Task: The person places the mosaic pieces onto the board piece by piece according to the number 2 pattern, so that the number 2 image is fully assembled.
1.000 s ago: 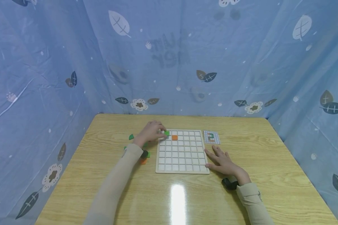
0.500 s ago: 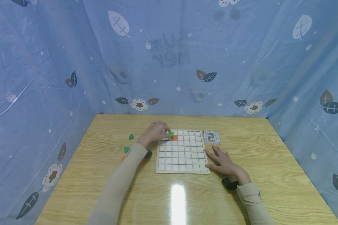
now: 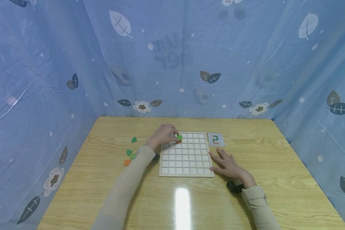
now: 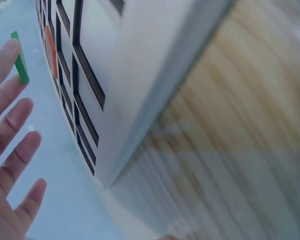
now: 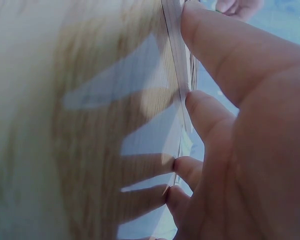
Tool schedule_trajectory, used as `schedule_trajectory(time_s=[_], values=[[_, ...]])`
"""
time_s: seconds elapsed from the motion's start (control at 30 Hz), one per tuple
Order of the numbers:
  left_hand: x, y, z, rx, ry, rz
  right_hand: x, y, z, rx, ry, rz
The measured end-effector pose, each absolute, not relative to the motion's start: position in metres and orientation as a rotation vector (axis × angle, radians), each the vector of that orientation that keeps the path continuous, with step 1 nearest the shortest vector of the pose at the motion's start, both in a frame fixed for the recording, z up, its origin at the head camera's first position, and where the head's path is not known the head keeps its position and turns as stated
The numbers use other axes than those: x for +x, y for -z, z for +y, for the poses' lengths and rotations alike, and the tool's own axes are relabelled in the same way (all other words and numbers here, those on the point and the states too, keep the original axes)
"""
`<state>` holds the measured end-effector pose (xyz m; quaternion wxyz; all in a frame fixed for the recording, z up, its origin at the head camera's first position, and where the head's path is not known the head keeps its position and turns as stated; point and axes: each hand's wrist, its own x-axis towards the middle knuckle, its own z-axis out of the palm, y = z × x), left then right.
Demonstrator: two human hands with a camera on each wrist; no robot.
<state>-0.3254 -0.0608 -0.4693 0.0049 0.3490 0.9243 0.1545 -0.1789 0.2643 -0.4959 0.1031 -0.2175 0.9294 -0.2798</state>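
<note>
My left hand [image 3: 163, 134] pinches a green square tile [image 3: 179, 137] between thumb and finger, over the upper part of the white grid board [image 3: 188, 157]. In the left wrist view the green tile [image 4: 20, 59] is held up on edge, clear of the board, near an orange tile [image 4: 50, 51] lying in a cell. The head view shows that orange tile partly covered by the green one. My right hand [image 3: 228, 165] lies with spread fingers at the board's right edge, thumb and a fingertip touching it, as the right wrist view also shows.
Left of the board, green quarter-round pieces [image 3: 134, 139], a light green tile [image 3: 133, 156] and an orange tile [image 3: 127, 162] lie on the wooden table [image 3: 83, 191], some partly behind my left sleeve. A pattern card [image 3: 216, 139] lies beyond the right hand. A blue curtain surrounds the table.
My left hand has moved to the right with the green tile, from the board's upper left corner to above the orange tile. More loose pieces show beside the sleeve. My right hand has stayed still.
</note>
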Motion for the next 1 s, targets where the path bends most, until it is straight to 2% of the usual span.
schedule_trajectory(time_s=[1.0], values=[[-0.327,0.472,-0.036,1.085,-0.343,2.870,-0.178,0.495,0.263,-0.644,0.794,2.757]])
